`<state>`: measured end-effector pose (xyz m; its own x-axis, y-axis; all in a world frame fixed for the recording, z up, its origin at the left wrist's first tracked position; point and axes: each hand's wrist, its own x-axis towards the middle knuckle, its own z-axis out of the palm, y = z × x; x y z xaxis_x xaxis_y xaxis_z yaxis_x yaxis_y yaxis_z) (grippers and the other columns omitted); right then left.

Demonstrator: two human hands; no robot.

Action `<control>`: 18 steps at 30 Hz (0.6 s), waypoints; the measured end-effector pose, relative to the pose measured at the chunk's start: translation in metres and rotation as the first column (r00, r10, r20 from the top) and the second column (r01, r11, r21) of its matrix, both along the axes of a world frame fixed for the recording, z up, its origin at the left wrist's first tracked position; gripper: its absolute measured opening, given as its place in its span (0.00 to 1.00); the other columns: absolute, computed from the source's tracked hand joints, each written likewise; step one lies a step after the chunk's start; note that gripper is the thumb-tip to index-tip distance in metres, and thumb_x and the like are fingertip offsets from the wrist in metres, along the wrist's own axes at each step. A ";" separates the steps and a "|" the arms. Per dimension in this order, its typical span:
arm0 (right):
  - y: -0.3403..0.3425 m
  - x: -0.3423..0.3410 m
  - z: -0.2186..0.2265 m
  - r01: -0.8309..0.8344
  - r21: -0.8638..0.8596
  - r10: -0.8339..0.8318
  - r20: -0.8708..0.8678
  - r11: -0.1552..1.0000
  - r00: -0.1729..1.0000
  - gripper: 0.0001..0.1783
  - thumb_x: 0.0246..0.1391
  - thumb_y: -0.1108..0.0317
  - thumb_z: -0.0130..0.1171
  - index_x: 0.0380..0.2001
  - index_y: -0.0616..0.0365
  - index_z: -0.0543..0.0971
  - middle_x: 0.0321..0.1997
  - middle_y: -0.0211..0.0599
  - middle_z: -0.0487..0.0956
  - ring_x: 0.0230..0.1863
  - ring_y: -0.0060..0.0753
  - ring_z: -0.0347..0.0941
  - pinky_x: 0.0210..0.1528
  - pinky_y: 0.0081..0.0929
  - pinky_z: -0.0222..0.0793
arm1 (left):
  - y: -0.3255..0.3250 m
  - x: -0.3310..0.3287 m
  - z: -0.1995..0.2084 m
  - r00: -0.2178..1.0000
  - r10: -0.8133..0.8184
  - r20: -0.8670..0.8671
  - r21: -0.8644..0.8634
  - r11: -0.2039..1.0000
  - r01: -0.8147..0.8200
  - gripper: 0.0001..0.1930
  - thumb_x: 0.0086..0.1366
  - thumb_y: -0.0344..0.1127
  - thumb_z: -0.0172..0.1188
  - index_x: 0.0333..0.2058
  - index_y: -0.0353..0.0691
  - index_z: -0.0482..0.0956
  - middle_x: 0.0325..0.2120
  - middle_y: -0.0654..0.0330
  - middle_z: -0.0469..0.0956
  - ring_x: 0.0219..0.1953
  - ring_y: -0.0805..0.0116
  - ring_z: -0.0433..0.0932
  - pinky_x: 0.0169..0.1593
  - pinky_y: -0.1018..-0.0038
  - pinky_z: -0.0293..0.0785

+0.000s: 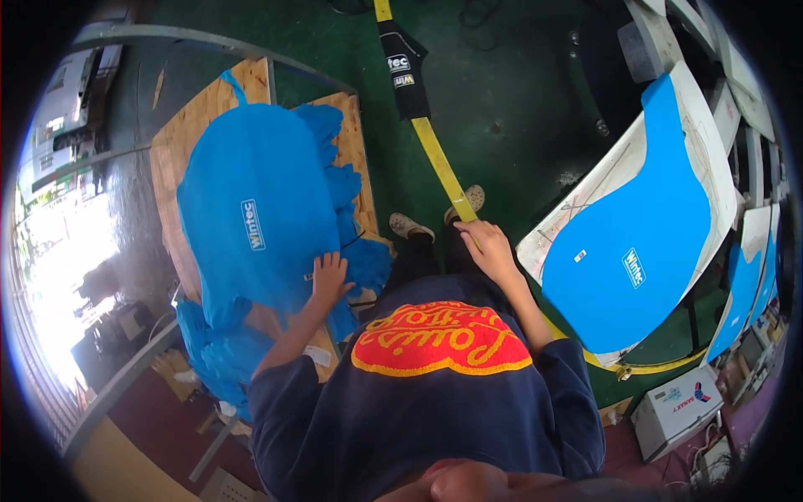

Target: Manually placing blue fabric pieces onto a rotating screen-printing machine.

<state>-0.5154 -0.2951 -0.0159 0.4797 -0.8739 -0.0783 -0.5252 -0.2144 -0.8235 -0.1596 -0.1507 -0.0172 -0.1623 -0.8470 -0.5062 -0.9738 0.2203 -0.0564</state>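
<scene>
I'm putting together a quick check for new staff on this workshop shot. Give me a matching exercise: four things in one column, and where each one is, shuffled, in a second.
Things:
1. left hand
2. right hand
3. black sleeve
4. white box

Places:
A. on the floor, lower right
B. wrapped around the yellow strap, far up it
C. resting on the blue fabric pile
D. gripping the yellow strap's near end

Pairs: 1-C, 2-D, 3-B, 4-A
</scene>
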 end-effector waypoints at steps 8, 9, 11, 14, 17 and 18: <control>-0.067 -0.083 0.013 0.461 -0.143 -0.466 0.002 0.876 0.885 0.09 0.57 0.72 0.51 0.37 0.60 0.79 0.37 0.41 0.79 0.40 0.43 0.75 0.43 0.32 0.68 | 0.026 0.019 -0.012 0.960 0.274 -0.047 0.140 0.954 -0.266 0.06 0.55 0.32 0.57 0.31 0.40 0.70 0.33 0.58 0.72 0.44 0.59 0.70 0.48 0.64 0.64; -0.071 -0.106 0.016 0.509 -0.170 -0.521 -0.030 0.844 0.853 0.10 0.60 0.71 0.49 0.39 0.59 0.79 0.38 0.41 0.79 0.42 0.40 0.76 0.46 0.29 0.68 | 0.014 0.012 -0.001 0.779 0.590 -0.212 0.280 0.801 -0.530 0.06 0.55 0.32 0.56 0.29 0.41 0.69 0.31 0.59 0.73 0.43 0.59 0.70 0.47 0.63 0.65; -0.075 -0.128 0.018 0.553 -0.141 -0.551 0.057 0.821 0.833 0.10 0.60 0.71 0.49 0.39 0.59 0.79 0.38 0.41 0.79 0.42 0.38 0.76 0.46 0.28 0.68 | 0.024 0.017 0.006 0.556 0.769 -0.317 0.460 0.637 -0.619 0.06 0.55 0.32 0.56 0.30 0.41 0.69 0.34 0.58 0.73 0.45 0.59 0.70 0.47 0.62 0.65; -0.072 -0.149 0.019 0.618 -0.204 -0.630 0.010 0.759 0.777 0.10 0.60 0.73 0.48 0.39 0.59 0.79 0.38 0.40 0.79 0.43 0.37 0.75 0.47 0.29 0.68 | 0.042 0.002 0.012 0.643 0.629 -0.437 0.460 0.770 -0.441 0.10 0.56 0.34 0.56 0.37 0.41 0.71 0.42 0.54 0.73 0.51 0.58 0.69 0.51 0.59 0.64; -0.059 -0.162 0.012 0.599 -0.276 -0.638 -0.078 0.752 0.766 0.10 0.59 0.73 0.49 0.39 0.58 0.79 0.39 0.39 0.79 0.45 0.38 0.74 0.49 0.29 0.66 | 0.059 -0.010 0.004 0.964 0.091 -0.250 0.105 0.992 -0.067 0.20 0.56 0.38 0.57 0.48 0.43 0.71 0.52 0.51 0.68 0.58 0.55 0.64 0.59 0.58 0.59; -0.052 -0.170 0.009 0.579 -0.312 -0.637 -0.130 0.754 0.760 0.10 0.58 0.73 0.50 0.40 0.56 0.79 0.41 0.37 0.79 0.47 0.39 0.73 0.52 0.33 0.63 | 0.065 -0.014 -0.003 0.998 -0.035 -0.059 -0.049 0.998 0.032 0.25 0.57 0.40 0.57 0.55 0.45 0.69 0.57 0.49 0.65 0.62 0.54 0.61 0.62 0.57 0.56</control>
<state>-0.6853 -0.3476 -0.0064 -0.1645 -0.9770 0.1360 -0.7675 0.0402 -0.6398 -0.1738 -0.0862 -0.0200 -0.2196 -0.8636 -0.4538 -0.9679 0.2510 -0.0093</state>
